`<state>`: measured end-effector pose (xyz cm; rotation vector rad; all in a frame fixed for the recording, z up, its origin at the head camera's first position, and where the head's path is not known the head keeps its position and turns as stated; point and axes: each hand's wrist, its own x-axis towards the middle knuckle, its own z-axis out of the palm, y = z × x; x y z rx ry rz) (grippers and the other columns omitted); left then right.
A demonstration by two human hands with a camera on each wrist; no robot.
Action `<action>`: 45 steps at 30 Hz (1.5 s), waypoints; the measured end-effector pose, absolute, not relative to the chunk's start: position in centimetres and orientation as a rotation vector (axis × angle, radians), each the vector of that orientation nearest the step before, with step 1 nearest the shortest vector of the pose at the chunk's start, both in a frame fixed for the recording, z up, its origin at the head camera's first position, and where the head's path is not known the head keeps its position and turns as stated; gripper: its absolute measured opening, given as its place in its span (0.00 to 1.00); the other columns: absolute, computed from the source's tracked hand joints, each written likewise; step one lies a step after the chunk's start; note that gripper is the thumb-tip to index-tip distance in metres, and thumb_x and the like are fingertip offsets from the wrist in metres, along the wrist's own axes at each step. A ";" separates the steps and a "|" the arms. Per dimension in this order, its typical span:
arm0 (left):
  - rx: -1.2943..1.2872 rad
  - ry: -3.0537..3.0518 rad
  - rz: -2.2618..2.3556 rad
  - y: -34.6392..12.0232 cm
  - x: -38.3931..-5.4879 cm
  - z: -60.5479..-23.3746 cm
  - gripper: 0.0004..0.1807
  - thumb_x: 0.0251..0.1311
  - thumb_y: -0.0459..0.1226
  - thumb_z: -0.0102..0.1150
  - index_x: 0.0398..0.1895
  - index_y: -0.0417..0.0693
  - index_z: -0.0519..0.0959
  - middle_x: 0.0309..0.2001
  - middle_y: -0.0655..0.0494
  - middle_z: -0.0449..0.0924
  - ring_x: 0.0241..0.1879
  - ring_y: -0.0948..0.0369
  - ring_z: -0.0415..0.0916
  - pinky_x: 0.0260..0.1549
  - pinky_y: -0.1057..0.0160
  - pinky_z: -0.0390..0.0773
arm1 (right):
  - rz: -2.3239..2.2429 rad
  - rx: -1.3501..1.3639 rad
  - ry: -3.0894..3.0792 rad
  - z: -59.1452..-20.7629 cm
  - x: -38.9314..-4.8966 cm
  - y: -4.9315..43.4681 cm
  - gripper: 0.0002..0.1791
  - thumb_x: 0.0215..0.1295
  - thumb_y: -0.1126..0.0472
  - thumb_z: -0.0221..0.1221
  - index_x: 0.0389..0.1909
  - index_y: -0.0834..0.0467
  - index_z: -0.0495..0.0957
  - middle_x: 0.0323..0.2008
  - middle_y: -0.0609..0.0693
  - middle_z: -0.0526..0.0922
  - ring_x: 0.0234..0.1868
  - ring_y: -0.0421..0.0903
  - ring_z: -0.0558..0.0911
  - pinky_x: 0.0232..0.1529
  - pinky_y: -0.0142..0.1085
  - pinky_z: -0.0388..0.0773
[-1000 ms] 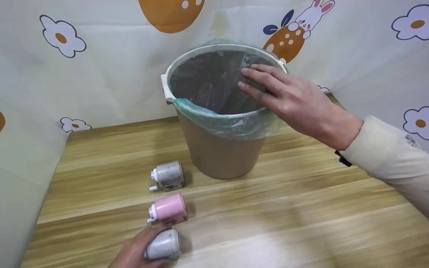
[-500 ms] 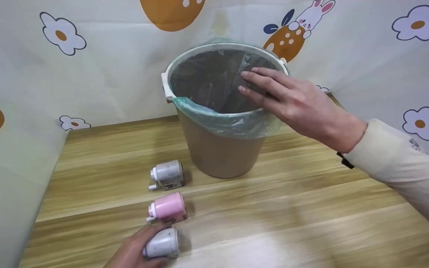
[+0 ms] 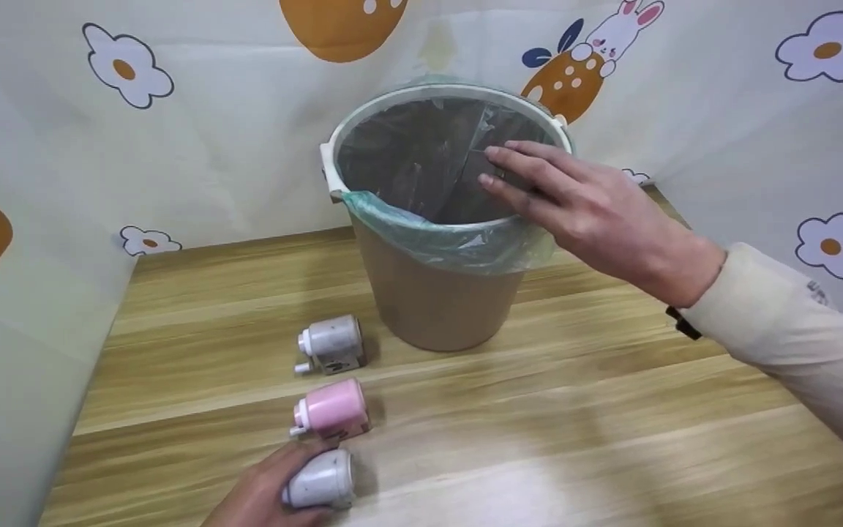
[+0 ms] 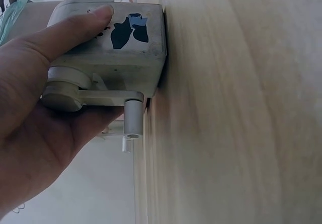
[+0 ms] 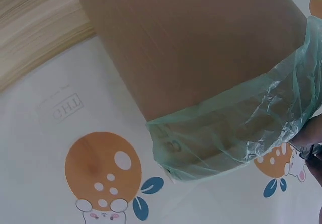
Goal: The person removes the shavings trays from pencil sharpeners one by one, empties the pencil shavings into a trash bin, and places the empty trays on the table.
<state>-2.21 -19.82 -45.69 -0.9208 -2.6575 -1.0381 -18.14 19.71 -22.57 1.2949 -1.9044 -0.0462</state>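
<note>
My left hand (image 3: 264,490) grips a white hand-crank pencil sharpener (image 3: 323,479) lying on the wooden table at the lower middle. In the left wrist view, its crank (image 4: 113,98) points toward the palm side and the thumb lies over its dark-patterned face. A pink pencil sharpener (image 3: 335,408) and a grey one (image 3: 334,340) lie in line beyond it. My right hand (image 3: 590,208) hangs over the right rim of a brown bin (image 3: 440,307), fingers bent. In the right wrist view, its fingers pinch a small dark thing (image 5: 309,151) with a thin tip, largely hidden; its kind I cannot tell.
A thin green bag (image 3: 458,252) lines the bin and folds over its pale rim (image 3: 392,102). Printed cloth walls (image 3: 238,139) stand behind and beside the wooden table (image 3: 575,439).
My right hand has shifted slightly down and to the right over the bin. The left hand keeps its grip on the white sharpener, and the sharpeners lie where they were.
</note>
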 end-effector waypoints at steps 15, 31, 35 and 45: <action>-1.012 -2.619 -0.955 -20.0 -2.8 -45.4 0.43 0.37 0.46 0.83 0.61 0.46 0.76 0.50 0.52 0.83 0.49 0.65 0.79 0.42 0.61 0.83 | 0.113 1.246 -1.923 -22.7 -18.0 20.2 0.34 0.56 0.84 0.59 0.64 0.59 0.76 0.61 0.63 0.79 0.59 0.61 0.80 0.53 0.53 0.83; -0.856 -2.549 -0.922 -19.6 -2.7 -44.4 0.24 0.51 0.36 0.73 0.54 0.48 0.80 0.43 0.60 0.84 0.42 0.71 0.78 0.37 0.65 0.81 | 0.337 1.085 -1.926 -23.7 -17.3 20.4 0.27 0.60 0.77 0.63 0.62 0.64 0.76 0.60 0.64 0.78 0.56 0.60 0.81 0.58 0.48 0.82; -0.769 -2.565 -0.896 -19.5 -2.5 -44.2 0.22 0.53 0.32 0.70 0.53 0.52 0.81 0.45 0.63 0.84 0.46 0.69 0.81 0.41 0.64 0.83 | 0.422 1.064 -1.909 -24.0 -17.2 20.5 0.26 0.59 0.79 0.64 0.60 0.66 0.78 0.58 0.65 0.79 0.56 0.60 0.81 0.63 0.37 0.78; -0.556 -2.619 -0.991 -18.7 -2.2 -43.4 0.15 0.58 0.31 0.66 0.47 0.54 0.83 0.44 0.67 0.85 0.45 0.71 0.81 0.40 0.62 0.86 | 0.577 0.971 -1.914 -24.6 -16.1 20.6 0.30 0.54 0.79 0.67 0.60 0.64 0.78 0.57 0.63 0.80 0.56 0.59 0.82 0.66 0.24 0.71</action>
